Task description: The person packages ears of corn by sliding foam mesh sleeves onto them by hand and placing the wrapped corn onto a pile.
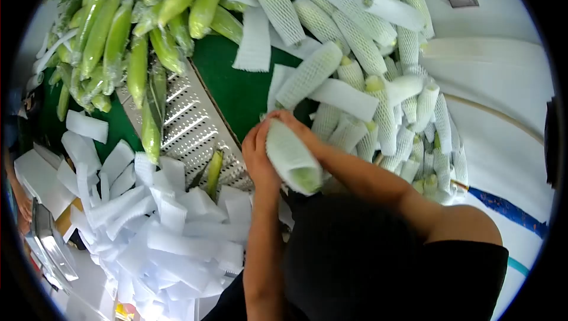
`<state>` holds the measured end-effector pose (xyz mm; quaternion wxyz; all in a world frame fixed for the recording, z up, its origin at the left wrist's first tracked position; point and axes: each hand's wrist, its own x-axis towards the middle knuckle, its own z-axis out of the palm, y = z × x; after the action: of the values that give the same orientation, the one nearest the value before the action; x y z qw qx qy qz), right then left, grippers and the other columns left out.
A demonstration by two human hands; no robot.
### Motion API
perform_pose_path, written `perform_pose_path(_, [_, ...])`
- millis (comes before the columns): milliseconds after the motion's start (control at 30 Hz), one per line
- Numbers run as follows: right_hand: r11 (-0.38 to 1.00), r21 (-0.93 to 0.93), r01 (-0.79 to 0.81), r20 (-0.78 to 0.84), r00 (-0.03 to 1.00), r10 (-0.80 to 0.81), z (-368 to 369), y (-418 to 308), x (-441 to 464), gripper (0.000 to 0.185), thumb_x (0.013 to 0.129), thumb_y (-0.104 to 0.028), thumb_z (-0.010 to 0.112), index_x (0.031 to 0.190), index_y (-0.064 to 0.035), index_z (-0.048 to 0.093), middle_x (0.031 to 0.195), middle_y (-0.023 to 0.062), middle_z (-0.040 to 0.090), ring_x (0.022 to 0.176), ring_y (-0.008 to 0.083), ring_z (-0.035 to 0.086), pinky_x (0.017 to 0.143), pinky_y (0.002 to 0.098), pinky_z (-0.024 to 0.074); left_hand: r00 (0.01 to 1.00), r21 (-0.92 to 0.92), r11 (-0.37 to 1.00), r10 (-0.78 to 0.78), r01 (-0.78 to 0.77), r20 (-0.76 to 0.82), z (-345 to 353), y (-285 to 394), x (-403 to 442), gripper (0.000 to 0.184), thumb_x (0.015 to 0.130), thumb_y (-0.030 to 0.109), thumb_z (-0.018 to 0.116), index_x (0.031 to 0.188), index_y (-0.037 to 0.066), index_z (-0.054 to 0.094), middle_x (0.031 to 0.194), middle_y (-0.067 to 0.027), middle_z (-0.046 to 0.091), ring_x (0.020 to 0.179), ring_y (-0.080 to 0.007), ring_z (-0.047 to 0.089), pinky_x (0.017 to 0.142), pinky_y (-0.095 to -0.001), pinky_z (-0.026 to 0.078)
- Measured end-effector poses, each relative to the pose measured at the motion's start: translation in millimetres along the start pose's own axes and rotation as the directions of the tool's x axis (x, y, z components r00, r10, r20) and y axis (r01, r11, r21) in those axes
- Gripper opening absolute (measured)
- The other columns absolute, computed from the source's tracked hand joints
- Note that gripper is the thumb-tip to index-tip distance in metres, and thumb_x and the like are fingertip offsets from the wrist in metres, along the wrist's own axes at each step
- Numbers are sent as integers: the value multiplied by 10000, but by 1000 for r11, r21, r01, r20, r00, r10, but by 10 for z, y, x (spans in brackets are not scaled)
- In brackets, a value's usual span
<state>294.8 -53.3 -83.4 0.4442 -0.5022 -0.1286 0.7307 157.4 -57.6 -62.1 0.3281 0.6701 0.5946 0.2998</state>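
Both my hands are closed around an ear of corn in a white foam net sleeve (pixel 290 152), held close to my body. My left hand (pixel 258 150) wraps its left side, and my right hand (pixel 297 128) grips the far end from the right. Pale green shows inside the sleeve's near opening. Past my hands lies another sleeved ear (pixel 310 75), beside a flat foam sleeve (pixel 344 98). A loose green ear (pixel 215 173) rests on the perforated metal sheet (pixel 198 114) to the left of my hands.
Several green ears in clear film (pixel 106 37) are heaped at the back left. Foam sleeves (pixel 142 226) pile up at the front left. Sleeved ears (pixel 384 84) crowd the right. A green surface (pixel 222 72) shows between. Another person's hand (pixel 23 205) is at the far left edge.
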Motion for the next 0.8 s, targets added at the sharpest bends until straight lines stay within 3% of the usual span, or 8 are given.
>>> perform_pose_path(100, [849,509,141,178,948,-265,-161,-370,-343,446,1040,-310,418,1406,-56,440,1386,101,495,1308,221,438,1130,332,328,926,-136,935,346,-328,152,-420,792,618,443,827,-18,617,1263,56,584,1198,-147,616,1062,-330,606,901,-360,502])
perform_pose_path(200, [456,889,-35,306,787,-536,-218,-1195,-318,480,1032,-330,418,1457,-108,397,1380,82,484,1275,210,448,1079,303,353,907,-726,641,417,-248,59,-483,1171,883,360,831,-42,611,1182,41,624,1128,-158,634,1027,-306,628,880,-343,503])
perform_pose_path(300, [902,-101,421,-17,905,-424,-399,-1243,79,385,991,-366,511,1247,-88,585,1071,64,636,1063,208,581,1004,292,403,993,-362,932,67,-27,99,-242,642,785,318,835,-23,626,1149,28,631,1120,-145,638,1016,-306,626,890,-355,494])
perform_pose_path(367, [273,-935,228,43,835,-549,-221,-1183,291,463,862,-472,644,1099,-74,642,1061,95,673,1036,256,581,967,456,384,999,-206,978,14,-22,-43,-231,114,598,256,810,-1,634,1065,20,644,1028,-151,654,962,-360,614,883,-421,489])
perform_pose_path(433, [-533,-845,44,321,838,-441,-139,-1227,588,472,777,-471,721,994,-56,669,1011,103,669,1008,280,588,920,458,392,977,-33,999,-45,39,-208,-548,-263,655,270,812,16,640,1080,-12,628,1050,-169,641,1012,-380,593,913,-444,465])
perform_pose_path(567, [-571,-821,7,161,962,-220,72,-1078,1024,405,723,-397,761,983,-96,681,1021,84,625,994,291,579,829,487,421,926,208,972,-22,108,-377,-1220,-789,1456,398,826,88,648,1207,-9,585,1219,-206,574,1098,-400,542,958,-474,434])
perform_pose_path(667, [-526,-833,173,269,957,-111,219,-1137,971,306,724,-271,771,968,-106,686,1046,80,613,986,293,574,798,472,462,984,602,794,24,91,-179,-1244,-1308,1976,649,801,303,713,1372,89,489,1320,-178,526,1137,-415,509,972,-469,448])
perform_pose_path(800, [-54,-656,753,749,640,-173,395,-1093,708,232,692,-144,753,826,-50,588,934,103,599,874,331,557,724,420,466,962,773,616,-272,152,28,-1202,-881,2175,663,745,342,782,1326,147,528,1281,-144,534,1159,-377,513,927,-470,483])
